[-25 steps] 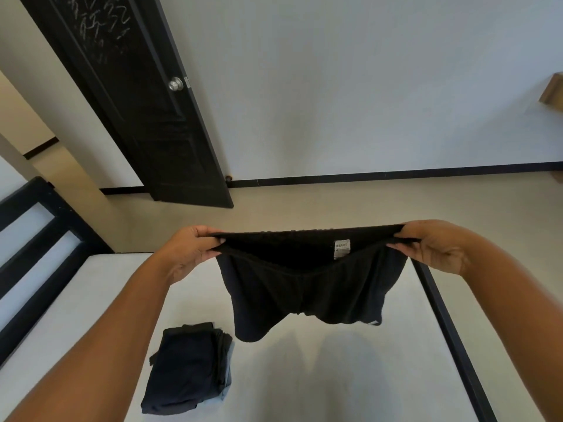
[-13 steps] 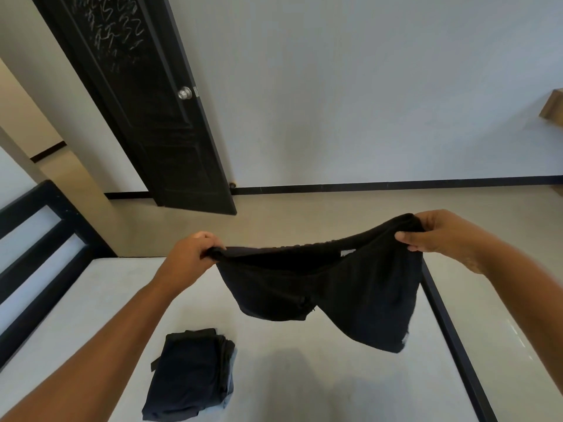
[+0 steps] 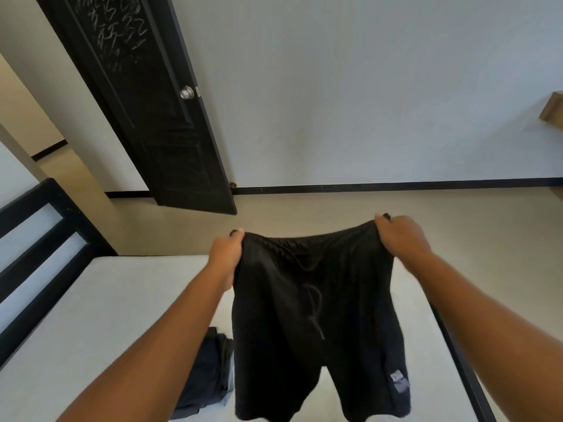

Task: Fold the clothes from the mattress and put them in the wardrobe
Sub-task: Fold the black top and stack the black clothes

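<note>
Black shorts with a drawstring and a small patch on one leg hang upright in the air above the white mattress. My left hand grips the left end of the waistband and my right hand grips the right end. Both legs of the shorts dangle straight down. A folded dark garment lies on the mattress below, partly hidden by my left forearm and the shorts. No wardrobe is in view.
The black bed frame shows as a headboard at the left and a side rail at the right. A black door stands ajar at the back left. Beige floor runs along the far wall. A wooden corner pokes in at the right edge.
The shorts have been turned round and shaken out, so they hang full length with the drawstring facing me. My hands have moved right and closer together, with the right hand higher.
</note>
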